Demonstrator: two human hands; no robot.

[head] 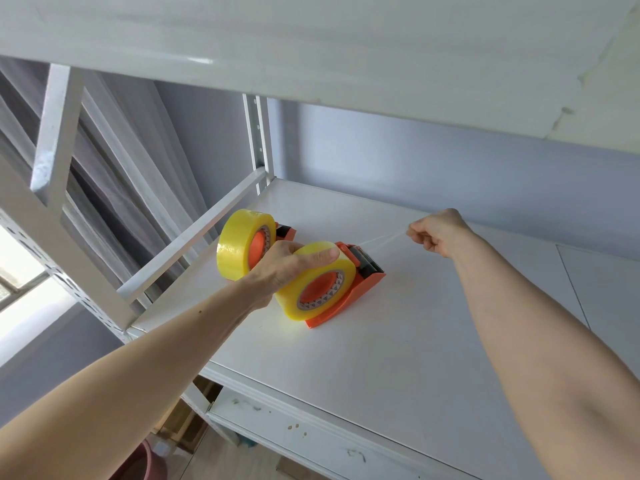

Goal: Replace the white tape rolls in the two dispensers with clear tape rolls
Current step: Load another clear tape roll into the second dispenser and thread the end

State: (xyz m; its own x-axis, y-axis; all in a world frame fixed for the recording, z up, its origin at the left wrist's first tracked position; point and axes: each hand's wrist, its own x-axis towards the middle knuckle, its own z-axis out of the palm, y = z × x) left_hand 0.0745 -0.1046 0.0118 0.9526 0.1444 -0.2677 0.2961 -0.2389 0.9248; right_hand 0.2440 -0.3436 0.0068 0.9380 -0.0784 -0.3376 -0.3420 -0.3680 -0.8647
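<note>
Left hand clamps near clear roll in its orange dispenser on the shelf so it won't slide, while right hand, pinched shut on tape end, pulls over the cutter; 2nd dispenser w/ clear roll sits behind.

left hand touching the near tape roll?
Touching. Head view: the left hand lies over the near tape roll, thumb pressed along its top edge.

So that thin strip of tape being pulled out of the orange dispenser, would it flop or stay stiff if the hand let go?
Probably floppy: the tape strand looks thin and see-through, and is straight only because the right hand pulls it taut from the near dispenser. Released, it would likely sag, curl and stick. The left hand steadying the roll suggests pulling could drag the dispenser.
</note>
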